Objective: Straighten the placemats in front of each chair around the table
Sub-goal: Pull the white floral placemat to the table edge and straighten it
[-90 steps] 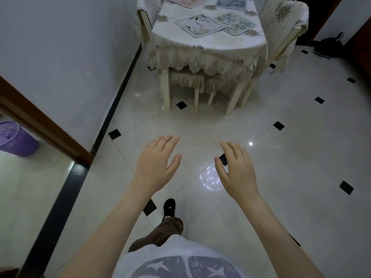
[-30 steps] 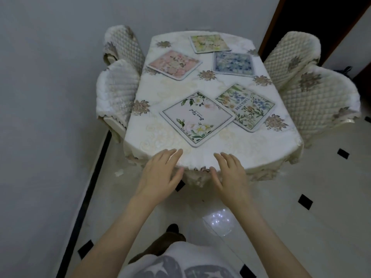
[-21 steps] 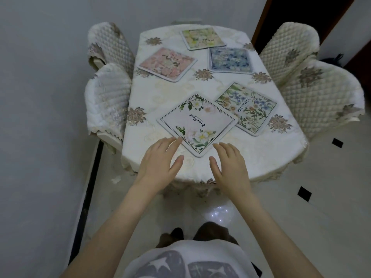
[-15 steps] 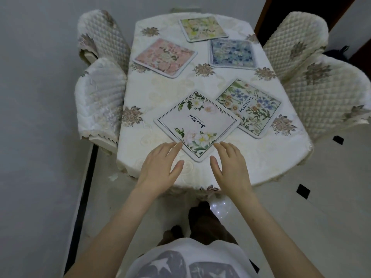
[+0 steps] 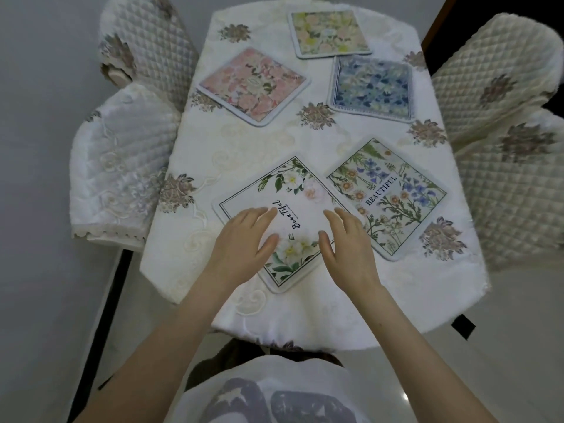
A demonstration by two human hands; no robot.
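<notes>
Several floral placemats lie crooked on the cream tablecloth (image 5: 232,154). Nearest me is a white placemat (image 5: 300,209) with green leaves and script, turned like a diamond. My left hand (image 5: 244,239) is spread over its left half and my right hand (image 5: 348,242) over its right half, fingers apart, holding nothing; whether they press on it is unclear. To its right lies a wildflower placemat (image 5: 393,196) reading BEAUTIFUL, touching the white one. Farther off lie a pink placemat (image 5: 253,85), a blue placemat (image 5: 372,87) and a yellow placemat (image 5: 328,33).
Quilted cream chairs flank the table: two on the left (image 5: 122,160) (image 5: 146,47) and two on the right (image 5: 518,190) (image 5: 494,65). A grey wall runs along the left. Pale floor tiles with a black inset (image 5: 462,326) lie to the right.
I have walked up to the table from across the room. Both hands have moved forward from the table's near edge onto the white placemat.
</notes>
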